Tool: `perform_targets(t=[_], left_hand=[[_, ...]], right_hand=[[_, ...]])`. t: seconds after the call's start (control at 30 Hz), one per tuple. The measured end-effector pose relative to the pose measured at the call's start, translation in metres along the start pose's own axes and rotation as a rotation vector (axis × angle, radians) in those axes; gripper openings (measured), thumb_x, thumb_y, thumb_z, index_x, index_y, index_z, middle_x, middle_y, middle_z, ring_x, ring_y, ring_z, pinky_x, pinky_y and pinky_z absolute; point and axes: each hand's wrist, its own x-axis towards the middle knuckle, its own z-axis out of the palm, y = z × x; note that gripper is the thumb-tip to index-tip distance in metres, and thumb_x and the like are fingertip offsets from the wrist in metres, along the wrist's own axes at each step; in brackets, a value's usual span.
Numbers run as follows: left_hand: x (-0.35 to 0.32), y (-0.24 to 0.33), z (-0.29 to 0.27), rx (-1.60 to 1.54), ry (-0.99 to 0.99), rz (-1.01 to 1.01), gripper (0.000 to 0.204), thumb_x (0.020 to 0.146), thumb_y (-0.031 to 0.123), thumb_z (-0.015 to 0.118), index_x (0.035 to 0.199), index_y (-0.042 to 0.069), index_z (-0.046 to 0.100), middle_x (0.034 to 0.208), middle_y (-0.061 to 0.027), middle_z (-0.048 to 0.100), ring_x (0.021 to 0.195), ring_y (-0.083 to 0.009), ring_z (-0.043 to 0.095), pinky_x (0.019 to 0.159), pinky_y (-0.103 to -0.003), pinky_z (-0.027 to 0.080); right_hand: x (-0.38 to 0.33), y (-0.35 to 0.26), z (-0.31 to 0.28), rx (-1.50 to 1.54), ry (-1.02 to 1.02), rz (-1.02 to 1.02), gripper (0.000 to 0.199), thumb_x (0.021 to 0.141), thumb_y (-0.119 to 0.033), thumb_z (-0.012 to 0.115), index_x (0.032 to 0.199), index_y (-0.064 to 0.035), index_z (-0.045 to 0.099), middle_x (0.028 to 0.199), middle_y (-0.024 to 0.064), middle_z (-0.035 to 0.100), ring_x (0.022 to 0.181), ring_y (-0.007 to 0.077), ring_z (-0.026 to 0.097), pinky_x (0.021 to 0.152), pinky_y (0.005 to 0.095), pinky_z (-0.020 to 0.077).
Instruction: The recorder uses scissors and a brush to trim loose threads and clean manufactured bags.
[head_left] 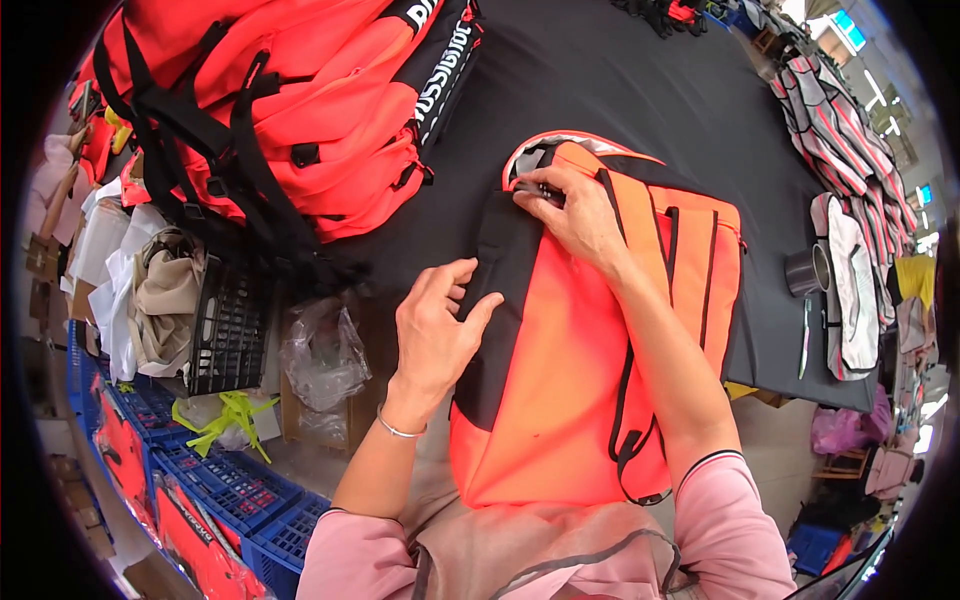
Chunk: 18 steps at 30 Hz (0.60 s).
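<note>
An orange-red backpack (570,370) with a black side panel and shoulder straps lies on the black-covered table, its lower end toward my body. Its top flap (590,140) is open, and a pale grey lining shows inside. At the corner of that opening, my right hand (575,215) is closed, with thumb and fingers pinching the bag's edge; the fingertips partly hide what they grip. My right forearm crosses over the shoulder straps. Beside the black panel, my left hand (440,325) is open, thumb and fingers apart, holding nothing.
A pile of similar red bags (300,110) with black straps rises at the far left. Below it stand a black crate (225,330) with cloth and several blue crates (225,485). On the table's right are a dark cup (805,270) and a grey-white bag piece (850,290).
</note>
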Motion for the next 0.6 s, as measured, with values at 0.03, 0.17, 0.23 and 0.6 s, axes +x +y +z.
perform_targets(t=[0.03, 0.17, 0.23, 0.6], left_hand=[[0.001, -0.003, 0.0, 0.007, -0.001, -0.005, 0.043, 0.072, 0.012, 0.084, 0.109, 0.0, 0.065, 0.089, -0.0098, 0.065, 0.075, -0.0145, 0.061, 0.066, -0.025, 0.051], [0.0, -0.03, 0.002, -0.365, -0.099, -0.385, 0.046, 0.075, 0.014, 0.083, 0.112, -0.003, 0.063, 0.097, -0.0083, 0.066, 0.078, -0.0109, 0.061, 0.069, -0.025, 0.053], [-0.002, -0.034, 0.003, -0.533, -0.126, -0.453, 0.046, 0.076, 0.014, 0.083, 0.113, -0.004, 0.063, 0.096, -0.0064, 0.065, 0.078, -0.0081, 0.06, 0.069, -0.023, 0.053], [0.009, -0.015, 0.003, -0.115, -0.097, -0.272, 0.039, 0.074, 0.013, 0.082, 0.106, -0.002, 0.066, 0.083, -0.0051, 0.062, 0.065, -0.0092, 0.056, 0.062, -0.024, 0.049]], right_hand=[[-0.005, 0.0, 0.002, 0.089, -0.006, 0.003, 0.038, 0.084, -0.027, 0.075, 0.113, -0.003, 0.067, 0.092, 0.0115, 0.069, 0.083, 0.0183, 0.065, 0.077, 0.032, 0.0504], [-0.032, -0.006, 0.012, 0.109, 0.046, -0.065, 0.055, 0.083, -0.03, 0.075, 0.128, -0.0056, 0.056, 0.109, 0.0162, 0.065, 0.097, 0.0307, 0.065, 0.087, 0.0384, 0.051], [-0.044, -0.023, 0.005, 0.144, -0.01, 0.012, 0.052, 0.084, -0.028, 0.075, 0.126, -0.005, 0.056, 0.109, 0.0152, 0.065, 0.097, 0.0274, 0.064, 0.087, 0.0363, 0.0512], [-0.054, -0.029, 0.016, -0.106, -0.043, -0.04, 0.024, 0.085, -0.027, 0.073, 0.087, -0.0057, 0.063, 0.09, 0.0067, 0.064, 0.073, 0.0226, 0.064, 0.062, 0.0348, 0.0508]])
